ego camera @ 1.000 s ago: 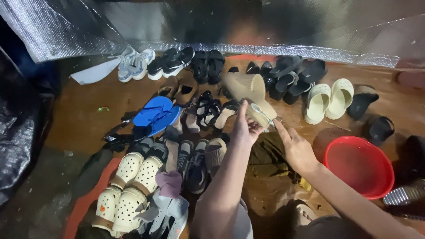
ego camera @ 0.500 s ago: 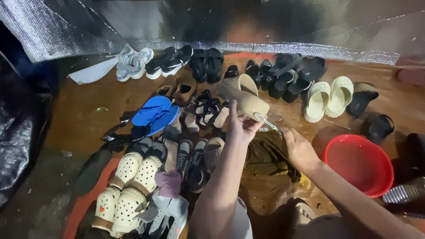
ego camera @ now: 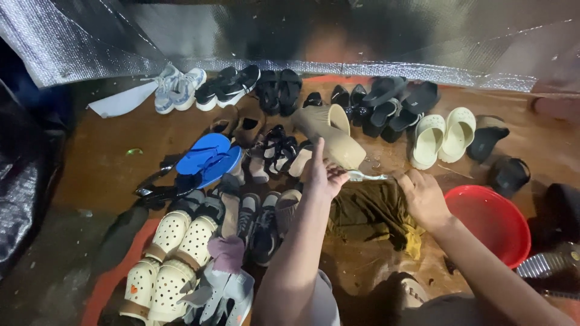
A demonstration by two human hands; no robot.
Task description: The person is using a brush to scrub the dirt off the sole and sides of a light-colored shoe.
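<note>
While left hand point(ego camera: 326, 175) grips beige shoe point(ego camera: 338, 142), perhaps brush point(ego camera: 365, 176) in right hand point(ego camera: 423, 196).

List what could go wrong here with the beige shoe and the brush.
The left hand grips the beige shoe only at its lower edge, so it might slip onto the strappy sandals crowded beside it. The brush under the right hand may flick dirt onto the cream clogs nearby. The red basin sits close to the right forearm and could get knocked.
</note>
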